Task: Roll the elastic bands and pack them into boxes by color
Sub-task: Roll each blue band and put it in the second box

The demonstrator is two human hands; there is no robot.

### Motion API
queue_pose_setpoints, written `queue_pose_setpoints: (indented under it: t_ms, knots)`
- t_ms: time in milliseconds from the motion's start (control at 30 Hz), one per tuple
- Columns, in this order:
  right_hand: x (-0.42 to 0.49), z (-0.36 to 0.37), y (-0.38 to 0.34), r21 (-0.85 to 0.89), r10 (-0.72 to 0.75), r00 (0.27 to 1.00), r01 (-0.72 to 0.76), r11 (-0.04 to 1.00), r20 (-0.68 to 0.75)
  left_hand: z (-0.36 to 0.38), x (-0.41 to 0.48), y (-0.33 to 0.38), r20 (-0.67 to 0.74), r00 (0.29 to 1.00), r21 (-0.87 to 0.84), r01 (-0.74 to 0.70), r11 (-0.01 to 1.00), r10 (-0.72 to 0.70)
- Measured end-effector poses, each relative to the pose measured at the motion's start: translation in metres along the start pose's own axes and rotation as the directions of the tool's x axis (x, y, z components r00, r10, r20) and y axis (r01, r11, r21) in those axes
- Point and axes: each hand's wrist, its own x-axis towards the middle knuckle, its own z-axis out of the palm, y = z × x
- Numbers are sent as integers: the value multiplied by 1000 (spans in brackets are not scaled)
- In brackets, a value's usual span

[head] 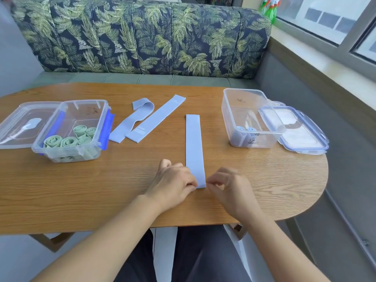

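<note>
A flat light-blue elastic band (194,147) lies lengthwise on the wooden table (101,190), its near end between my hands. My left hand (173,183) pinches the band's near left corner. My right hand (230,188) pinches the near right corner with curled fingers. Two more blue bands (142,121) lie loose further back, one partly folded. At the left, a clear box (69,147) with blue clips holds several rolled green bands (69,138). The clear box on the right (250,119) holds rolled blue bands (245,130).
A clear lid (22,125) lies left of the green box. Another lid with blue-grey rim (299,131) leans beside the right box. A leaf-patterned bench back (142,37) stands behind the table. The table's rounded right edge is near a window sill.
</note>
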Motion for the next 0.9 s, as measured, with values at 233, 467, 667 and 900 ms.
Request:
queue_pose_setpoints:
  t_ms: [233, 467, 667, 900]
  knots:
    - [1, 17, 2, -174, -252, 968, 248, 953, -6, -5, 1, 2, 40, 999, 11, -12, 1000, 11]
    - [2, 14, -3, -205, -154, 982, 174, 963, 111, -6, 3, 3, 83, 997, 5, 3, 1000, -3]
    - [20, 0, -11, -181, 130, 934, -72, 981, 334, -9, 2, 5, 79, 991, -31, 110, 993, -107]
    - [47, -3, -9, -106, 380, 805, -375, 921, 455, -11, 13, 14, 131, 956, -54, 270, 961, -261]
